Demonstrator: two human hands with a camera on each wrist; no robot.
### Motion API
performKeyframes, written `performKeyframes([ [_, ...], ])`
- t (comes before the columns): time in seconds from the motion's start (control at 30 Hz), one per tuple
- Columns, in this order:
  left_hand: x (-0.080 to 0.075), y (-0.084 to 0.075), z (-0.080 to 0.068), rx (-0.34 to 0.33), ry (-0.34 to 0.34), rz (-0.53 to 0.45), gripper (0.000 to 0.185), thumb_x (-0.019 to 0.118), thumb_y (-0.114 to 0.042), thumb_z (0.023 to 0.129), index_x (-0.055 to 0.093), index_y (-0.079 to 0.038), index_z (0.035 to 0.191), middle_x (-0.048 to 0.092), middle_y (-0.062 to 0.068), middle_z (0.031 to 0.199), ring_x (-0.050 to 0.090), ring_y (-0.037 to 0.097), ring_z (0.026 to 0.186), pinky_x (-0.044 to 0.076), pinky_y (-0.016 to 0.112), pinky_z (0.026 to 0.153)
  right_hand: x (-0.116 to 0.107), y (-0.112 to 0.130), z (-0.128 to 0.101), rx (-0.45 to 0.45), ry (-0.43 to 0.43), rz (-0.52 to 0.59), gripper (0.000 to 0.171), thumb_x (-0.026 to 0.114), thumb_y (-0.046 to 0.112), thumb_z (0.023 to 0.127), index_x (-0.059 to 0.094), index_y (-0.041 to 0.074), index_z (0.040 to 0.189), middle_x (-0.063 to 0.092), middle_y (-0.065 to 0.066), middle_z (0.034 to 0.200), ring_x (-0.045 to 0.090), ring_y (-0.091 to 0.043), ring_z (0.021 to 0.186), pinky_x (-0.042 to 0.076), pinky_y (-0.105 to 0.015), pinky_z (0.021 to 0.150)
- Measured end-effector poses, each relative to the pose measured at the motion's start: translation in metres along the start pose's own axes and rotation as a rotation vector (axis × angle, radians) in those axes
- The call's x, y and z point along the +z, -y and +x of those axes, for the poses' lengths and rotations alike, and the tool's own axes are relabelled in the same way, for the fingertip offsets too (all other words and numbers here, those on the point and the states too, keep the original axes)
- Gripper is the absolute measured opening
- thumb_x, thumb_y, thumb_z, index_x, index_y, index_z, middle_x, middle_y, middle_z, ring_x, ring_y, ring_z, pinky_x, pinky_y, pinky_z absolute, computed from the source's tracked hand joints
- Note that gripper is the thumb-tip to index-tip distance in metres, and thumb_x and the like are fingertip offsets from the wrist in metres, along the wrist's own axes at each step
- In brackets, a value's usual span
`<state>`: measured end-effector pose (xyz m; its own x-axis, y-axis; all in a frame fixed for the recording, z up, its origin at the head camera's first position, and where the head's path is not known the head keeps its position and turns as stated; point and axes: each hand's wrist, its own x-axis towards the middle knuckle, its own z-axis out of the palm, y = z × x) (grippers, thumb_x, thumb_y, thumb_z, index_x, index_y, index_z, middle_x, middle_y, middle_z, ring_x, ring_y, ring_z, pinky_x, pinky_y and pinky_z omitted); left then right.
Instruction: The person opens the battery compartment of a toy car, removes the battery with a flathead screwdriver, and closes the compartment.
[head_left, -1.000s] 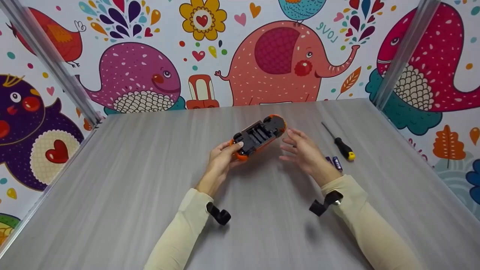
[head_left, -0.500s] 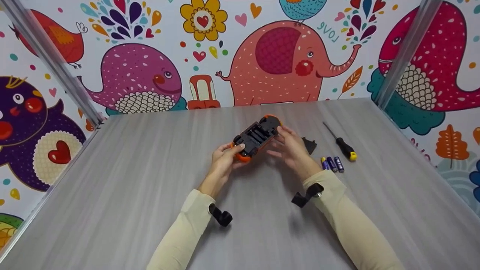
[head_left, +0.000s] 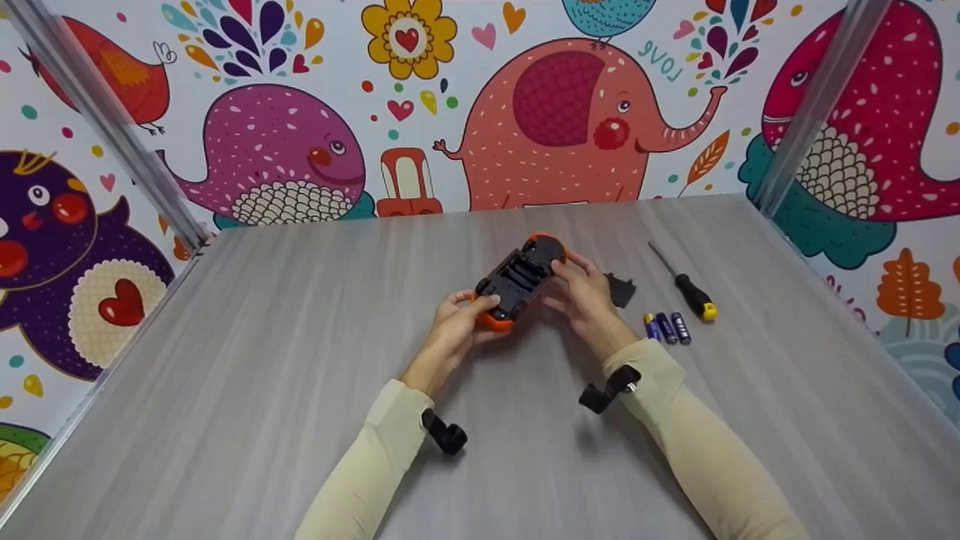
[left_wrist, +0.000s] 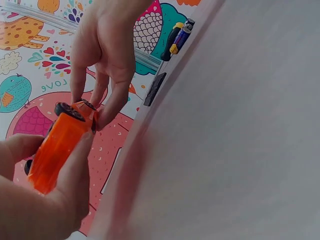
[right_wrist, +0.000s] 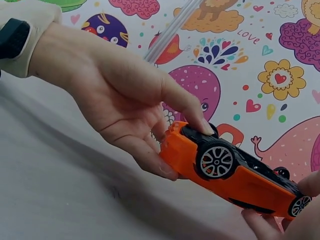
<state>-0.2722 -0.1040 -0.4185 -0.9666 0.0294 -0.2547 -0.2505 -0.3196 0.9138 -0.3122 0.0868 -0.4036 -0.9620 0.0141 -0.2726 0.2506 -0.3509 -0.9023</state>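
Observation:
An orange toy car (head_left: pixel 521 279) is held above the table, its black underside facing up and an open slotted compartment in the middle. My left hand (head_left: pixel 456 326) grips the near end, thumb on the underside and fingers beneath the orange body. At the far end, my right hand (head_left: pixel 586 300) pinches the car's side with its thumb on the underside. In the right wrist view the car (right_wrist: pixel 235 180) shows its spoked wheels, with the left hand (right_wrist: pixel 125 105) round one end. The left wrist view has the right hand (left_wrist: pixel 107 60) touching the car's far end.
Several batteries (head_left: pixel 667 328) lie on the grey table (head_left: pixel 262 375) right of the right hand. Behind them is a small dark cover (head_left: pixel 621 289). A black and yellow screwdriver (head_left: pixel 695 297) lies farther right. A patterned wall (head_left: pixel 420 165) stands at the back.
My right hand has moved left onto the car's far end and now holds it, uncovering the dark cover and a battery. The car has turned slightly and shifted a little.

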Motion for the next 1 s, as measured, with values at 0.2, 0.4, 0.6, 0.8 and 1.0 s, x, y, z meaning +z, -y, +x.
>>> performKeyframes([
  [0.2, -0.001, 0.000, -0.003, -0.008, 0.056, 0.065, 0.050, 0.065, -0.010, 0.094, 0.035, -0.002, 0.133, 0.051, 0.025, 0.137, 0.067, 0.027, 0.099, 0.062, 0.042, 0.079, 0.002, -0.002, 0.002, -0.035, -0.027, -0.056, 0.057, 0.060, 0.017, 0.100, 0.039, 0.016, 0.152, 0.059, -0.012, 0.139, 0.066, -0.013, 0.101, 0.059, -0.032, 0.076],
  [0.4, -0.001, 0.002, -0.003, -0.034, 0.108, 0.121, 0.054, 0.065, -0.011, 0.094, 0.034, 0.000, 0.137, 0.053, 0.026, 0.138, 0.068, 0.026, 0.101, 0.061, 0.045, 0.083, -0.002, -0.003, 0.004, -0.016, -0.033, -0.084, 0.054, 0.063, 0.016, 0.099, 0.044, 0.015, 0.150, 0.063, -0.013, 0.133, 0.067, -0.016, 0.100, 0.059, -0.030, 0.073],
  [0.6, -0.002, 0.002, -0.002, -0.071, 0.135, 0.173, 0.056, 0.065, -0.012, 0.094, 0.036, 0.000, 0.140, 0.051, 0.025, 0.139, 0.064, 0.028, 0.109, 0.061, 0.044, 0.085, -0.006, -0.001, 0.002, -0.032, -0.017, -0.143, 0.055, 0.062, 0.016, 0.099, 0.043, 0.016, 0.151, 0.060, -0.013, 0.134, 0.064, -0.019, 0.109, 0.059, -0.031, 0.075],
  [0.8, -0.004, 0.000, -0.003, -0.103, 0.161, 0.211, 0.059, 0.064, -0.013, 0.094, 0.037, 0.001, 0.144, 0.052, 0.023, 0.141, 0.064, 0.029, 0.112, 0.060, 0.045, 0.088, -0.009, 0.002, 0.002, -0.060, 0.032, -0.200, 0.056, 0.061, 0.015, 0.100, 0.041, 0.016, 0.152, 0.055, -0.015, 0.143, 0.064, -0.020, 0.110, 0.059, -0.034, 0.080],
  [1.0, -0.005, -0.003, -0.002, -0.119, 0.186, 0.233, 0.064, 0.065, -0.013, 0.095, 0.034, -0.002, 0.150, 0.056, 0.024, 0.139, 0.068, 0.027, 0.105, 0.058, 0.047, 0.094, -0.011, 0.004, 0.004, -0.063, 0.062, -0.228, 0.054, 0.061, 0.015, 0.100, 0.043, 0.017, 0.151, 0.050, -0.013, 0.146, 0.062, -0.022, 0.113, 0.059, -0.037, 0.085],
])
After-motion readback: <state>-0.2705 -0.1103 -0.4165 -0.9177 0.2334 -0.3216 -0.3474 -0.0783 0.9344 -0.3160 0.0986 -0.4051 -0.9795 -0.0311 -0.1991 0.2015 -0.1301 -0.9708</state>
